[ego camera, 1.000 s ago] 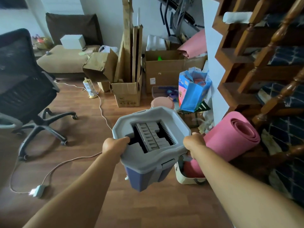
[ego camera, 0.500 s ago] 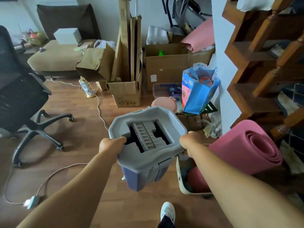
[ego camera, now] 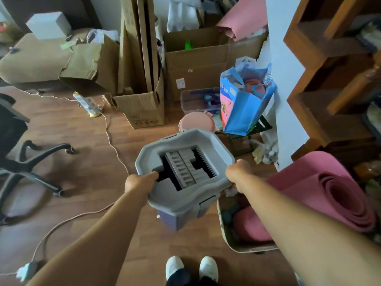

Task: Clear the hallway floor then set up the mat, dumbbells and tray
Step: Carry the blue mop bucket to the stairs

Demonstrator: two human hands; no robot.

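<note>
I hold a mop bucket point(ego camera: 181, 199) with a grey wringer top and a purple body above the wooden floor. My left hand point(ego camera: 139, 180) grips its left rim, fingers curled into the opening. My right hand point(ego camera: 237, 172) grips the right rim. A rolled pink mat point(ego camera: 338, 193) lies to the right, its end resting in a beige tray point(ego camera: 243, 247) on the floor. Something dark and round shows inside the tray beside the mat; I cannot tell what it is.
Cardboard boxes point(ego camera: 142, 108) and a blue bag point(ego camera: 245, 100) crowd the wall ahead. A pink round lid point(ego camera: 195, 121) sits just past the bucket. An office chair point(ego camera: 26, 162) stands left, a cable point(ego camera: 111, 141) crosses the floor, wooden stairs point(ego camera: 334, 79) rise right. My shoes point(ego camera: 191, 267) are below.
The view has tipped down and moved closer to the boxes, so my shoes now show. The bucket stays in both hands at about the same height.
</note>
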